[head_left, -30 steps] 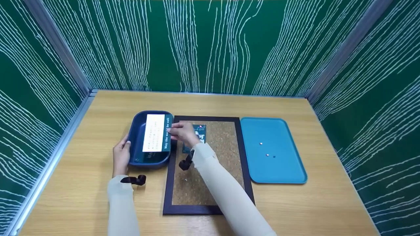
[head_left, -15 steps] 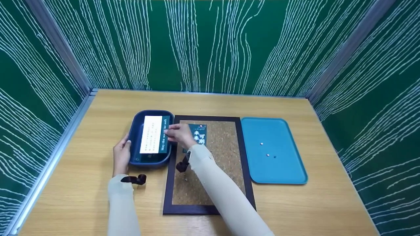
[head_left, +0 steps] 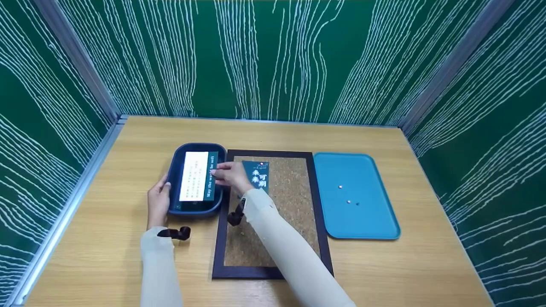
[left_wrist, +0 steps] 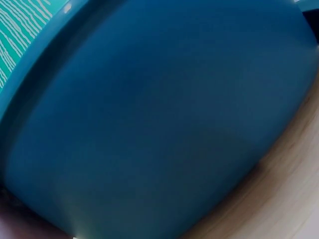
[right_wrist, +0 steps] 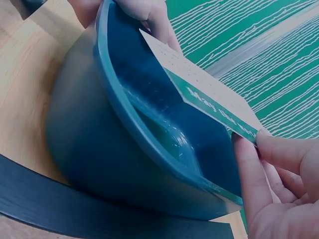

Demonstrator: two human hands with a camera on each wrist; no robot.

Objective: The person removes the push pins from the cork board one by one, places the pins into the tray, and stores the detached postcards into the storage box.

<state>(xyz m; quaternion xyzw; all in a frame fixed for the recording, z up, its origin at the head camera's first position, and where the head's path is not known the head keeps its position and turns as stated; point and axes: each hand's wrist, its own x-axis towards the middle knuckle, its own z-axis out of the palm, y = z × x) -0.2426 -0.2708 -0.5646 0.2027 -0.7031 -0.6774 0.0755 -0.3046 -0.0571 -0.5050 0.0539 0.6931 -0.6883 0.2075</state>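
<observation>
My right hand [head_left: 232, 175] pinches the right edge of a green and white printed card [head_left: 194, 177], which hovers over a dark blue plastic basin [head_left: 196, 213]. In the right wrist view, thumb and fingers of my right hand [right_wrist: 284, 184] grip the card [right_wrist: 204, 82] at one edge, tilted above the basin's rim. My left hand [head_left: 158, 204] holds the basin's left side, and its fingers [right_wrist: 159, 22] reach over the rim in the right wrist view. Another green card [right_wrist: 154, 124] lies inside the basin, mostly hidden. The left wrist view shows mainly the basin's outer wall [left_wrist: 149, 124].
Right of the basin lies a dark-framed corkboard [head_left: 294, 221]. A green card [head_left: 261, 175] with white characters is on it, a small pin [head_left: 261, 163] at its top corner. A light blue tray [head_left: 362, 170] farther right holds small pins [head_left: 340, 186]. Green patterned walls surround the table [head_left: 106, 238].
My right hand has moved slightly left and down with the card, farther over the basin. More of the card on the corkboard now shows. My left hand has stayed put.
</observation>
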